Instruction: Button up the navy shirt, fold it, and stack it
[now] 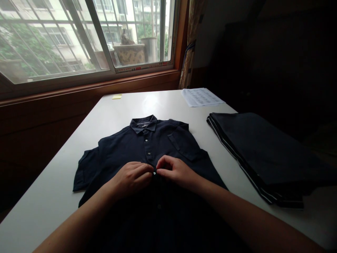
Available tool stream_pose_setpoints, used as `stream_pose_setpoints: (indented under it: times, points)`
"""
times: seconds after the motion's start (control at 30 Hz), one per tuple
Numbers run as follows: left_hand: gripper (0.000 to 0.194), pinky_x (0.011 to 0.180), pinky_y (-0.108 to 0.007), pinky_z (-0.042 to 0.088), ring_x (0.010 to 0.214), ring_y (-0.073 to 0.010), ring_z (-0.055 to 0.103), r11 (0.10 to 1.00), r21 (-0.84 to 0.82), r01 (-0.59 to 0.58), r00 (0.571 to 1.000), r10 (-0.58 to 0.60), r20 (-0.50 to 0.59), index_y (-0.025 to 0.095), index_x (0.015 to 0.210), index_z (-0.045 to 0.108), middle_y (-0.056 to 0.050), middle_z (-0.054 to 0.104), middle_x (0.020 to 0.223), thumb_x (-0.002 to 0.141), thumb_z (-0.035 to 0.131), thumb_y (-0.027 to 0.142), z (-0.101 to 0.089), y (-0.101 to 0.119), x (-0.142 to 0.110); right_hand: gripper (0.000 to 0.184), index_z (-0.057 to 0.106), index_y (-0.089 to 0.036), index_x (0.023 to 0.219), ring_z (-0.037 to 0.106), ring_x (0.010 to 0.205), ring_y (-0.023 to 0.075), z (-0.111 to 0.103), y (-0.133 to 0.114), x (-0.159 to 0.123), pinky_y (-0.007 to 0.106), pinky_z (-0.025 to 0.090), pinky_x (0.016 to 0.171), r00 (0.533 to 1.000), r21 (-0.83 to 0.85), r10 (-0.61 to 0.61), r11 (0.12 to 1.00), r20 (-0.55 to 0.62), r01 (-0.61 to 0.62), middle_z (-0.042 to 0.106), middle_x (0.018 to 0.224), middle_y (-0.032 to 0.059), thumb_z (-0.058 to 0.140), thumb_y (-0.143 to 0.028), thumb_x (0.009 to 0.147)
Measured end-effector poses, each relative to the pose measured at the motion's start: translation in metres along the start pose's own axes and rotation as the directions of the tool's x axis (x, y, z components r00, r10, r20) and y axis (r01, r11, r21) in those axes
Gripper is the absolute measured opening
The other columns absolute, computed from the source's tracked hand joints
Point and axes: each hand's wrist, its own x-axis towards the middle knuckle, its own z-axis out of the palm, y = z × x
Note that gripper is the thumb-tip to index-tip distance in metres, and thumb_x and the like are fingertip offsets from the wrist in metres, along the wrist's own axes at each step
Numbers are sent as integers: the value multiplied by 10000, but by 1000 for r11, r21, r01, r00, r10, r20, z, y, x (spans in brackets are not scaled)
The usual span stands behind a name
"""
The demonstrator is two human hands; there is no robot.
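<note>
A dark navy button-up shirt (121,147) lies front side up on the white table, its collar pointing away from me and a chest pocket on the right. Light buttons run down the middle placket. My left hand (135,176) is closed, fingertips pinching the placket edge just left of a button (154,173). From the other side, my right hand (176,171) pinches with thumb and forefinger right beside that same button. The lower part of the shirt fades into shadow, so its hem cannot be made out.
On the right of the white table (86,131) lies a folded dark cloth (258,147) with white-striped edges. Printed sheets (201,97) rest at the far right corner, a yellow sticky note (117,96) at the far left. Behind stands a barred window (113,70) with a curtain (188,59).
</note>
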Motion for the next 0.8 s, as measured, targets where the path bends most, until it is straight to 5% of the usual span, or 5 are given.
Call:
stream_pose_setpoints:
  times: [0.8]
  points:
    - [82,663,-295,503,721,-152,639,999,-49,1,1000,-2,-22,162,999,554,-69,706,953,954,506,113,2,0,-3,116,669,-192,925,582,658,114,0,2,-1,227,435,608,999,-34,-41,999,-21,40,674,820,-13,674,-274,843]
